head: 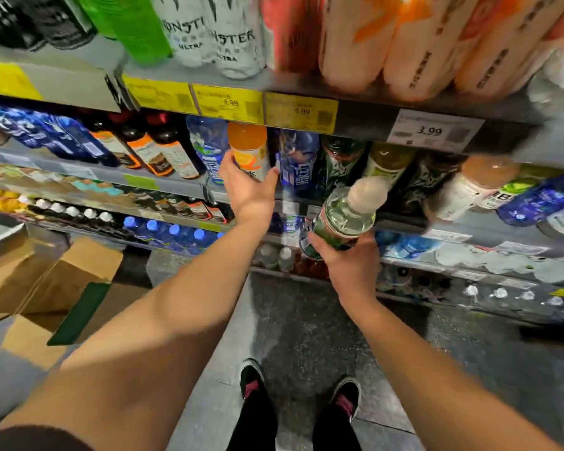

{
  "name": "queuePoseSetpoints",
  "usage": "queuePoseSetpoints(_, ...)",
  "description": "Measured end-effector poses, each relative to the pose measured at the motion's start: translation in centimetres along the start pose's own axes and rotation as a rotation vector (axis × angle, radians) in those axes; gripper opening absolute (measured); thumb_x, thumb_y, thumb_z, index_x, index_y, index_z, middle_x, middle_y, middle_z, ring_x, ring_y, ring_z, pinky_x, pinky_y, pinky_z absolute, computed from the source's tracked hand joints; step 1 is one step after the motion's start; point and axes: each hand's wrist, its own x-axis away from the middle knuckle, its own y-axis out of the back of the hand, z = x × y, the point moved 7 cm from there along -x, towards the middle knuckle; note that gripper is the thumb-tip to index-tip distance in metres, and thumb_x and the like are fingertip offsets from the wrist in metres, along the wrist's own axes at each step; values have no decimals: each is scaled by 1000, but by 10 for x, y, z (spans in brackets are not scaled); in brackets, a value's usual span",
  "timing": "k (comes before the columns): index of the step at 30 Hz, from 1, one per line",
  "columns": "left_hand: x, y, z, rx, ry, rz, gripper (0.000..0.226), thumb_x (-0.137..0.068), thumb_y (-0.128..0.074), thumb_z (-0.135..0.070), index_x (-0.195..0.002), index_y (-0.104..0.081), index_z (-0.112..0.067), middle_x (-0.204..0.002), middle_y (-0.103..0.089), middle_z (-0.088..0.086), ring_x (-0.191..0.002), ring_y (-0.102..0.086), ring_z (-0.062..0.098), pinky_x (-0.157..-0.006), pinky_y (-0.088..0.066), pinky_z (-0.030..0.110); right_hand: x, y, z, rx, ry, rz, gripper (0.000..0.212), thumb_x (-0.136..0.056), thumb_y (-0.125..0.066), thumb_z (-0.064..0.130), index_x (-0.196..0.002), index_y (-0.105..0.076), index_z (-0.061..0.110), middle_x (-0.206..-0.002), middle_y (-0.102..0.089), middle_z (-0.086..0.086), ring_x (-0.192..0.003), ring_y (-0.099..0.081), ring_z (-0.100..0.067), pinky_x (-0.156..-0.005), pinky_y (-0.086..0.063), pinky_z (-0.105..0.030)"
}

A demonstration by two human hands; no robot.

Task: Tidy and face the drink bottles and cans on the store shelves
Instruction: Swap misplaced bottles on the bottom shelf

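My left hand (246, 187) wraps around the lower part of an orange juice bottle (247, 148) standing on the second shelf, between a light blue bottle (206, 148) and a dark blue bottle (296, 164). My right hand (345, 262) holds a clear green-labelled bottle with a white cap (345, 216) in front of the shelf edge, tilted up and to the right. Behind it stand dark green bottles (339, 164) and a yellow-green bottle (386, 161).
White Monster cans (215, 34) and orange-pink cans (414, 43) fill the top shelf above yellow price tags (228, 104). Lower shelves (453, 236) carry blue-capped and white-capped bottles. Cardboard boxes (56, 288) lie on the floor at left. My shoes (251, 382) stand on grey floor.
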Motion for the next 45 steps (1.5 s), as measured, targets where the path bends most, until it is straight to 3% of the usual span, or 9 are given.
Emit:
queuePoseSetpoints(4, -9, -9, 0, 26, -35, -62, 78, -70, -86, -15, -135, -44, 0, -130, -49, 16, -120, -51, 30, -104, -37, 30, 0, -9, 1, 2, 18, -76, 69, -70, -91, 25, -128, -58, 11, -115, -70, 4, -104, -63, -1, -93, -44, -7)
queuePoseSetpoints(8, -10, -7, -4, 49, -51, -145, 59, -70, -77, -19, -122, -52, -5, -110, -47, 3, -94, -52, 23, -77, -35, 21, -1, -18, -3, -2, 35, -100, 75, -69, -91, 33, -131, -55, 11, -118, -70, -1, -111, -66, -14, -101, -51, -35)
queuePoseSetpoints(13, -10, -8, -6, 63, -23, -115, 55, -67, -77, -20, -117, -55, -14, -109, -52, 2, -83, -51, 16, -70, -36, 24, -2, -18, -4, -5, 37, -146, 77, -67, -92, 27, -131, -55, 6, -114, -72, -3, -107, -67, -13, -96, -52, -23)
queuePoseSetpoints(17, -12, -9, -3, 72, 17, -23, 49, -70, -77, -20, -103, -42, -22, -81, -59, -13, -69, -58, 3, -62, -44, 25, -2, -13, -1, 35, 72, -175, 73, -67, -93, 26, -127, -57, 3, -110, -72, -6, -103, -68, -16, -92, -51, -16)
queuePoseSetpoints(21, -15, -2, -4, 34, 21, -8, 51, -68, -80, -23, -104, -43, -24, -79, -57, -18, -69, -57, 1, -67, -45, 27, 0, -9, 0, 11, 47, -166, 68, -67, -92, 27, -123, -60, 5, -109, -73, -3, -103, -68, -13, -93, -52, -21)
queuePoseSetpoints(27, -1, 20, 0, 77, 80, -106, 88, -66, -89, -26, -141, -45, -13, -100, -61, -5, -89, -56, 12, -79, -39, 12, -1, -22, 7, 101, 82, -50, 53, -74, -87, 33, -115, -67, 6, -105, -73, -2, -103, -68, -13, -95, -51, -21)
queuePoseSetpoints(33, 2, 64, 18, 242, 121, -225, 66, -59, -83, -34, -116, -60, -10, -90, -71, -9, -78, -64, -3, -91, -51, 25, -19, -63, 37, 34, 108, -8, 61, -68, -89, 34, -119, -62, 14, -110, -72, 3, -106, -66, -7, -93, -54, -26)
queuePoseSetpoints(38, -1, 106, 38, 235, 128, -177, 80, -55, -82, -50, -105, -63, 10, -89, -74, 16, -80, -69, 26, -88, -54, 40, -34, -113, 61, 98, 220, -42, 67, -71, -90, 28, -124, -59, 3, -115, -70, -11, -108, -65, -17, -91, -53, -22)
queuePoseSetpoints(45, -12, 138, 51, 167, 92, -70, 94, -60, -81, -56, -107, -55, 22, -93, -65, 33, -79, -59, 44, -76, -51, 51, -64, -164, 80, 237, 191, -18, 66, -83, -79, 27, -137, -50, 4, -132, -61, -13, -122, -56, -27, -100, -47, -32)
